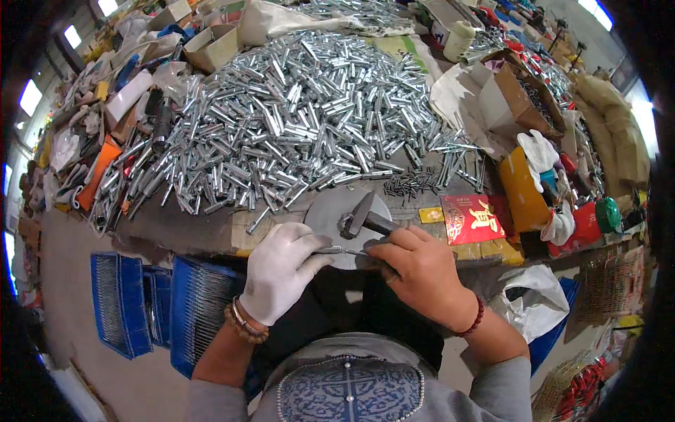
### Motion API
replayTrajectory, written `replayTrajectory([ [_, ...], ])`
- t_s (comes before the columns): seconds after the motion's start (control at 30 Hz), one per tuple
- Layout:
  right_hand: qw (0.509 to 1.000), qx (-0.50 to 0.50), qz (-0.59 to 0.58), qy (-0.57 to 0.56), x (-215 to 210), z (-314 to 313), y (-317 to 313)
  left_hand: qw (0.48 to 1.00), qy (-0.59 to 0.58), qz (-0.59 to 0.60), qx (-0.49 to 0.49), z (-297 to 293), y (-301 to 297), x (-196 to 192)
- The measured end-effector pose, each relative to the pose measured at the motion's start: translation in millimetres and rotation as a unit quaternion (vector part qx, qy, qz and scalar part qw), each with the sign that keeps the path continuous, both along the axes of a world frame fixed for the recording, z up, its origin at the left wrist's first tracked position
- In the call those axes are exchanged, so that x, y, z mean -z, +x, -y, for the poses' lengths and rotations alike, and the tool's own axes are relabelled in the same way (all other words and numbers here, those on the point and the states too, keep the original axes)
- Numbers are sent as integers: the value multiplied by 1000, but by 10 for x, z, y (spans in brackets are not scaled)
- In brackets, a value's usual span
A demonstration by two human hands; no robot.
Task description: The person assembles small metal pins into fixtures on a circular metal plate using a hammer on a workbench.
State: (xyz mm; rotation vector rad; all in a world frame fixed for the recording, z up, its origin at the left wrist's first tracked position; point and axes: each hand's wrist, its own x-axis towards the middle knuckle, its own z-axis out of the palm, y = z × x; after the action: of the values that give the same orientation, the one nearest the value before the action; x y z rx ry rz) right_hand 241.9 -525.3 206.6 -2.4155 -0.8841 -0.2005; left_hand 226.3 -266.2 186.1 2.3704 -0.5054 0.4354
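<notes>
my gloved left hand (281,271) pinches a thin rod (337,250); bare right hand (415,271) grips hammer (362,221); tube heap (302,119) on table (176,228) mostly unworked.

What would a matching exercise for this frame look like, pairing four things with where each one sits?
Things:
1. white-gloved left hand
2. bare right hand
3. heap of shiny silver metal tubes
4. blue plastic crates

Places:
A. piled across the middle of the workbench
B. down on the floor, left of the person
C. gripping the dark handle of a hammer over the round grey metal plate
D. pinching a thin metal pin at the plate's near edge

Pairs: 1-D, 2-C, 3-A, 4-B
</notes>
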Motion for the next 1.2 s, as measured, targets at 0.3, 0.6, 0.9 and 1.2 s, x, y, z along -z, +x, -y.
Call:
replayTrajectory([
  [0.3,996,8,71,-50,31,-43,25,999,16,6,42,-19,90,-55],
  [0.6,993,-13,102,-53,83,-7,56,998,15,2,54,-36,99,-28],
  [0.9,993,-31,112,-24,105,-68,98,999,6,5,39,-19,51,11],
  [1.2,981,170,91,-1,166,367,317,999,11,-45,1,-3,-4,29],
])
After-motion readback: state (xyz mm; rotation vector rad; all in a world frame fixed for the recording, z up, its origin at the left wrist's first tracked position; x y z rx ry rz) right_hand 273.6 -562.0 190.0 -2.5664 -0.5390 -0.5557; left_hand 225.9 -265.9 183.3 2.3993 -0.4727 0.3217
